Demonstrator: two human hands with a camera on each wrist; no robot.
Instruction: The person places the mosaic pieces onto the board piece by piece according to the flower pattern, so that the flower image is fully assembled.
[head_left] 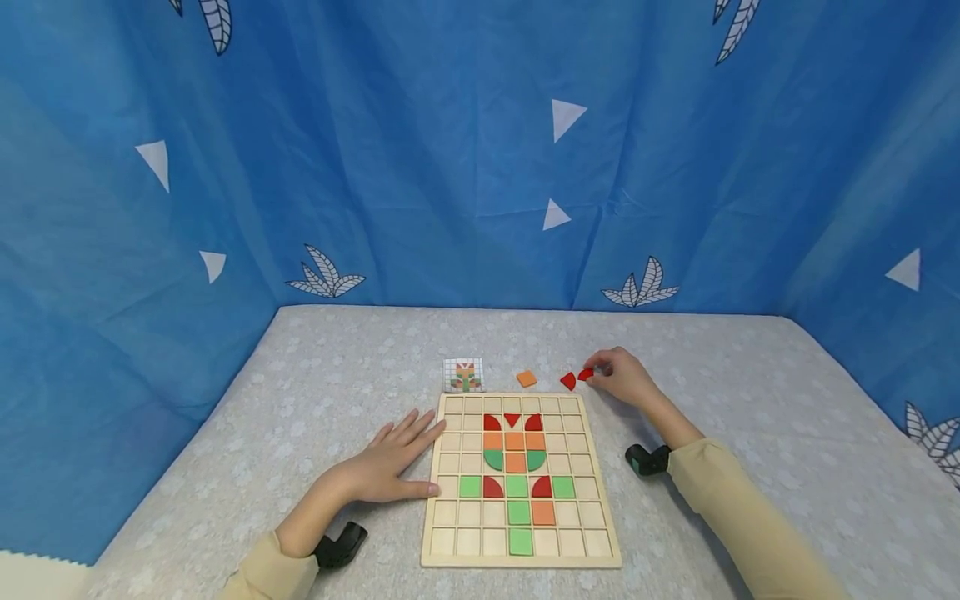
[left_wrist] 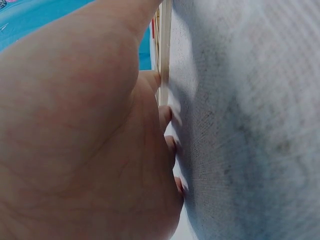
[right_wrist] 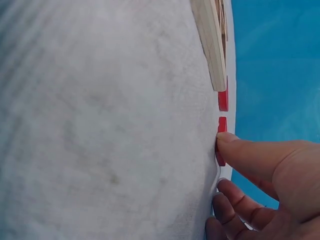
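A wooden grid board (head_left: pixel 457 540) lies on the table, with red, orange and green tiles set in several of its squares. My left hand (head_left: pixel 382 467) lies with fingers spread at the board's left edge, thumb and fingertips touching the frame. Beyond the board's far right corner, my right hand (head_left: pixel 622 377) pinches a red tile (right_wrist: pixel 222 125) with a curved edge. The thumb covers part of that tile in the right wrist view. Just left of it lies another red tile (head_left: pixel 568 381), apart from the hand.
An orange square tile (head_left: pixel 527 379) lies loose behind the board. To its left is a small card (head_left: pixel 463 375) printed with a coloured grid pattern. A patterned pale cloth (head_left: pixel 360 367) covers the table, and a blue curtain (head_left: pixel 420 167) hangs behind and at the sides.
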